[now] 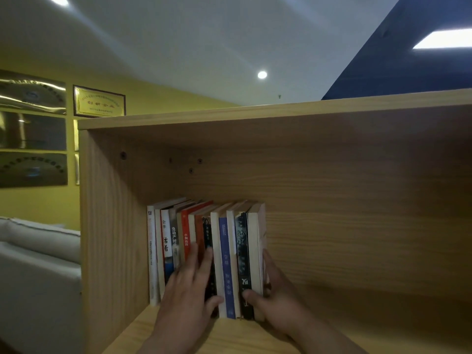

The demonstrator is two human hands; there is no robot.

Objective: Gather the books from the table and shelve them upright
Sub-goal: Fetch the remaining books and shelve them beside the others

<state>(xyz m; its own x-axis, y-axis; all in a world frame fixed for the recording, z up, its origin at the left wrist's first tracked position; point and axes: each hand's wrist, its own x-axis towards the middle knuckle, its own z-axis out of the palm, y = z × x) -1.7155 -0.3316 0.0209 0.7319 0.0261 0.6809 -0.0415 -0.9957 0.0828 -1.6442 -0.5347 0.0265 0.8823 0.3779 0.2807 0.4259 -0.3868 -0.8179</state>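
Books [204, 251] upright at left end of shelf [332, 226]. Left hand [186, 290] flat, fingers straight, pressing spines; right hand [270, 295] clasping the row's free end (thumb on spine, fingers along outer cover). Likely stiff, light paperbacks, slippery-covered; best squeezed from both ends, low.

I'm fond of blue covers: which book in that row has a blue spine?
The blue book standing between the left hand and right hand; the other spines are white, black, red or grey.
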